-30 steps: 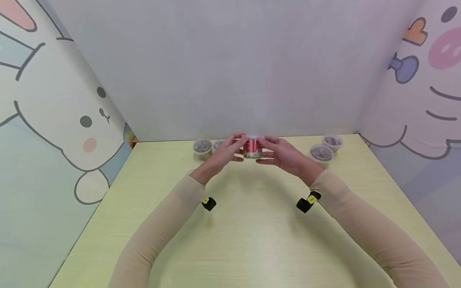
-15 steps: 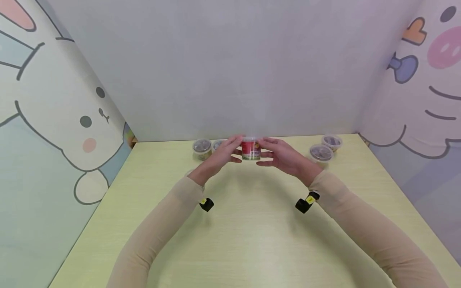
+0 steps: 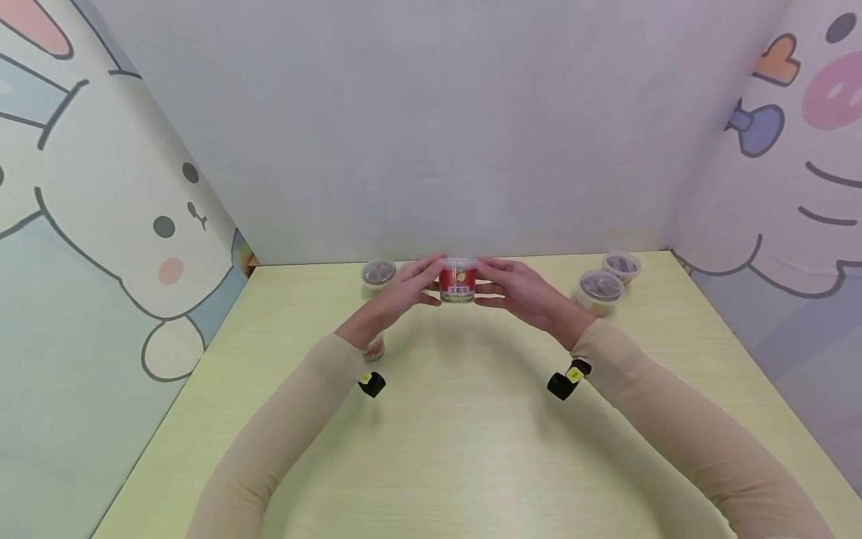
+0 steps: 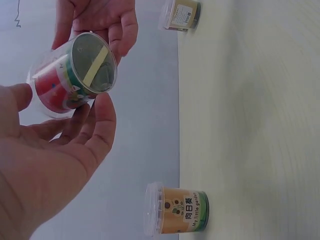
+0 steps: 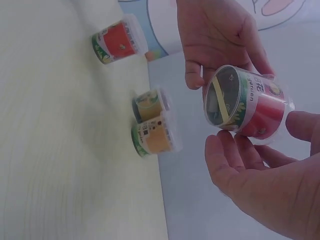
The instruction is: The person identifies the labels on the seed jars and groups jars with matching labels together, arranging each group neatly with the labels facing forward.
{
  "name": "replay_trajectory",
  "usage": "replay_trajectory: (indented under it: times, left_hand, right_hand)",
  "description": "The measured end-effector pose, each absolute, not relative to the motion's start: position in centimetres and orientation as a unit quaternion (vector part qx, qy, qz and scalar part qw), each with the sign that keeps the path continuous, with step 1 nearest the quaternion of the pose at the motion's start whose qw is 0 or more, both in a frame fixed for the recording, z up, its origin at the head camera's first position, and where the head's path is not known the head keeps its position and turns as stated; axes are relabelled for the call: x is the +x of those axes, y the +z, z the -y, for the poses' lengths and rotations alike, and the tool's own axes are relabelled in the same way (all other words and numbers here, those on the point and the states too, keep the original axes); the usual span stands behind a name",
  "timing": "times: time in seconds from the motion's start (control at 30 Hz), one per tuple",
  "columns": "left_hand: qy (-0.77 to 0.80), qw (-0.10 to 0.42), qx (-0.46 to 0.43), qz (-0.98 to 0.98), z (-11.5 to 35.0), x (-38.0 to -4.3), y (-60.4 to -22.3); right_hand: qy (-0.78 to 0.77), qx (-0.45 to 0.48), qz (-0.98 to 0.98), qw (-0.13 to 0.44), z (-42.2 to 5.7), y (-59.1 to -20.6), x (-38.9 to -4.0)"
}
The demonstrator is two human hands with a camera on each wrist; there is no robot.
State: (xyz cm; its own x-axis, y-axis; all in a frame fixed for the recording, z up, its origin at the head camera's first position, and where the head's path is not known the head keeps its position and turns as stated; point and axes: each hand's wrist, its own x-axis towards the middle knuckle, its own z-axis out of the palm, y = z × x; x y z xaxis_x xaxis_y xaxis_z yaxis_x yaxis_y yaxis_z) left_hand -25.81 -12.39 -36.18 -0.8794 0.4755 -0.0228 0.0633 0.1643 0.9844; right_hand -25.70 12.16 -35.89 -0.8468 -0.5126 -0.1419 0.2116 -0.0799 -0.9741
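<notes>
Both hands hold a clear lidded plastic cup (image 3: 457, 281) with a red label, raised over the table near its far edge. My left hand (image 3: 406, 288) grips its left side between thumb and fingers, and my right hand (image 3: 518, 290) does the same on the right. The label's printed front faces the head camera. Seen from the left wrist, the cup's transparent bottom (image 4: 93, 62) shows a pale flat strip inside. Below my left wrist, a red-labelled cup (image 3: 374, 349) is partly hidden.
Two lidded cups (image 3: 601, 290) stand at the back right of the pale wooden table (image 3: 471, 434). At the back left is another lidded cup (image 3: 378, 272); an orange-labelled cup (image 5: 155, 136) shows in the right wrist view. A grey wall (image 3: 431, 135) rises behind the table.
Both hands have shifted left with the cup, which has turned so its printed label faces the head camera. More of the cup below my left wrist now shows.
</notes>
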Motion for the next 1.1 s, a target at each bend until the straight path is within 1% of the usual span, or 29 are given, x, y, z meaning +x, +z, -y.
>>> replay_trajectory:
  times: [0.53, 0.83, 1.1]
  left_hand:
    - [0.602, 0.173, 0.178, -0.758, 14.4, -25.4, -36.0]
    - [0.572, 0.197, 0.191, -0.773, 16.3, -25.6, -35.3]
    - [0.526, 0.185, 0.221, -0.8, 18.4, -25.5, -35.8]
  right_hand:
    - [-0.711, -0.128, -0.641, 0.26, -10.6, -36.1, -26.0]
    - [-0.695, -0.176, -0.652, 0.249, -9.6, -36.3, -26.1]
    - [-0.67, -0.182, -0.676, 0.248, -8.7, -36.9, -26.1]
